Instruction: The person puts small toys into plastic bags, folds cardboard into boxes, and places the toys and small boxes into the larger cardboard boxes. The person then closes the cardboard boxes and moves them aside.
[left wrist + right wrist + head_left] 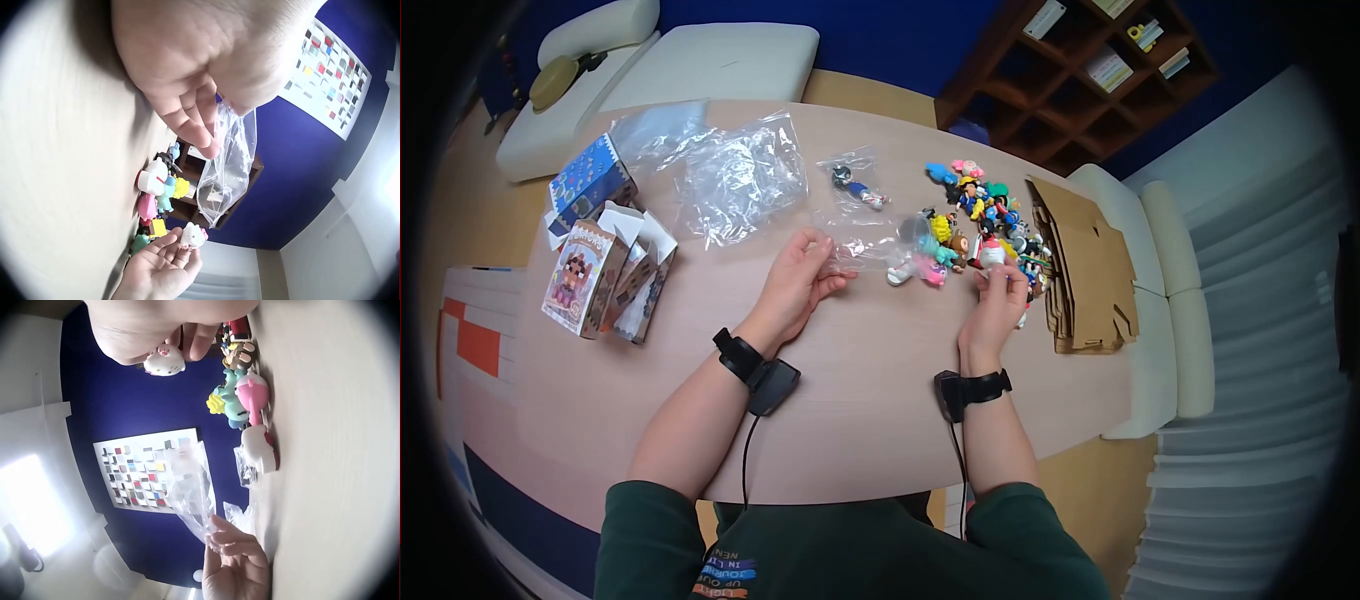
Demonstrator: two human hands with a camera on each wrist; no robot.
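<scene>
My left hand (795, 282) pinches the edge of a clear plastic bag (228, 165) between thumb and fingers. The bag hangs loose out to the right, over the table. To the right, my right hand (994, 312) holds a small white cat figurine (192, 236) with a pink bow by its lower part, its face plain in the right wrist view. Right behind the hands lies a crowd of colourful figurines (980, 205), among them a pink and white one (252, 397) and a teal one (234, 403). The bag and the cat figurine are apart.
Farther back on the table (850, 400), a dark-headed figurine (858, 190) lies in clear wrapping. Crumpled plastic bags (745, 180) spread at the back left, beside printed boxes (585, 275). Flattened brown cardboard (1090, 270) is stacked along the right edge.
</scene>
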